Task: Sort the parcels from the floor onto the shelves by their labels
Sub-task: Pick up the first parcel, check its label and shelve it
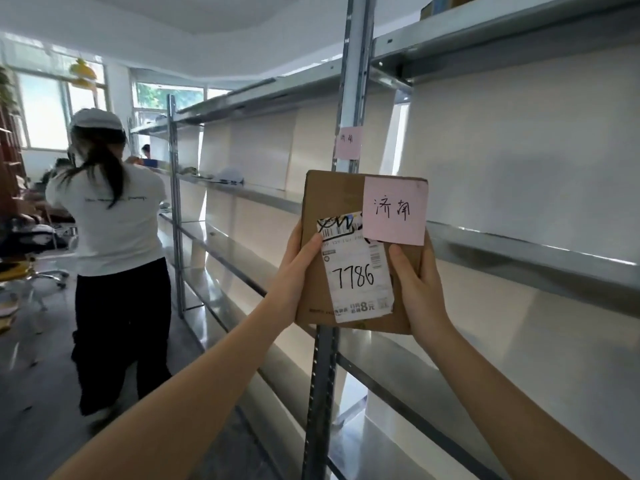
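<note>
I hold a flat brown cardboard parcel (332,202) upright in front of the metal shelving. My left hand (298,268) grips its left edge and my right hand (415,289) grips its right lower edge. A white shipping label (358,282) with "7786" handwritten on it covers the parcel's middle. A pink sticky note (394,211) with two handwritten characters sits at the parcel's top right. Just above the parcel, a matching pink note (348,143) is stuck on the shelf upright (355,81). The shelf board (533,251) to the right is bare.
A person in a white shirt and cap (110,216) stands at the left, back turned, working at the far shelves. Small items (214,176) lie on a far shelf. A box (440,5) sits on the top shelf. Clutter and a chair base (41,275) fill the far left floor.
</note>
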The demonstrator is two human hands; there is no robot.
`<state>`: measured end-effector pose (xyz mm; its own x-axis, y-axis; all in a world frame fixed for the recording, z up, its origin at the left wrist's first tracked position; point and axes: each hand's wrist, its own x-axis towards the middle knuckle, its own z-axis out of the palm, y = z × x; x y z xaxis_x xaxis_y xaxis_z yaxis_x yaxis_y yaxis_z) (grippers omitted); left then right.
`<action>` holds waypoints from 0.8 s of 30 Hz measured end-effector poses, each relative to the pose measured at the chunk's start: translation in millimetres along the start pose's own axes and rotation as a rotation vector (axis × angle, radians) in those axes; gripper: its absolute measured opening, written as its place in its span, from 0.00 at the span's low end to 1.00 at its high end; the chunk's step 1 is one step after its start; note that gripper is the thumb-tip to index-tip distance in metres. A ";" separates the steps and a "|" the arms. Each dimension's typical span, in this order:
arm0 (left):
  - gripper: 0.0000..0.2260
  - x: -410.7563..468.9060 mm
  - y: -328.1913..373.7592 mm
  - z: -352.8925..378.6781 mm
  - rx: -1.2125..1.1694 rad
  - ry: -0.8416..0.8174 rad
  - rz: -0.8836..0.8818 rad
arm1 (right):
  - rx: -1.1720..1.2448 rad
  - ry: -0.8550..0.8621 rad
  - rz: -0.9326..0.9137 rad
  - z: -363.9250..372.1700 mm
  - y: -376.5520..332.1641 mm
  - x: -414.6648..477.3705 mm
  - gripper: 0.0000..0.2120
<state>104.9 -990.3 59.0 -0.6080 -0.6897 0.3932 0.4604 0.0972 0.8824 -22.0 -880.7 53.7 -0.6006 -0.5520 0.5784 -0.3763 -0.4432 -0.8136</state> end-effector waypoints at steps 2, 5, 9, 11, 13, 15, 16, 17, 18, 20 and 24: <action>0.23 29.2 -5.3 -5.3 0.003 -0.034 0.002 | -0.018 0.036 -0.005 5.3 10.3 22.2 0.27; 0.22 67.8 -15.5 -14.3 -0.020 -0.062 -0.005 | -0.033 0.072 -0.002 14.3 25.4 50.0 0.26; 0.21 114.1 -29.5 -24.6 -0.065 -0.117 -0.027 | -0.055 0.137 0.010 24.0 41.8 82.1 0.26; 0.21 140.5 -34.0 -28.2 -0.090 -0.142 -0.050 | -0.085 0.164 0.008 29.3 47.4 100.3 0.27; 0.21 167.7 -37.5 -29.2 -0.115 -0.185 -0.083 | -0.116 0.205 0.002 33.5 50.4 118.0 0.27; 0.20 194.9 -39.3 -26.4 -0.142 -0.250 -0.107 | -0.167 0.272 -0.025 35.2 49.9 135.6 0.25; 0.20 209.0 -40.1 -23.7 -0.155 -0.282 -0.114 | -0.196 0.309 -0.039 35.3 48.3 144.9 0.25; 0.20 223.3 -40.1 -19.5 -0.162 -0.313 -0.123 | -0.220 0.349 -0.052 33.7 46.8 154.3 0.25; 0.21 235.5 -39.1 -14.9 -0.166 -0.341 -0.135 | -0.240 0.381 -0.054 31.7 44.0 162.4 0.25; 0.22 263.3 -34.0 -2.8 -0.170 -0.421 -0.176 | -0.265 0.435 -0.031 25.4 36.1 183.2 0.24; 0.16 308.7 -21.6 19.4 -0.158 -0.502 -0.360 | -0.214 0.490 0.196 3.9 18.1 227.4 0.20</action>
<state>-105.2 -1191.4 166.4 -0.9538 -0.2358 0.1860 0.2372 -0.2119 0.9480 -162.6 -1017.1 170.8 -0.9116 -0.1943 0.3624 -0.3288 -0.1846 -0.9262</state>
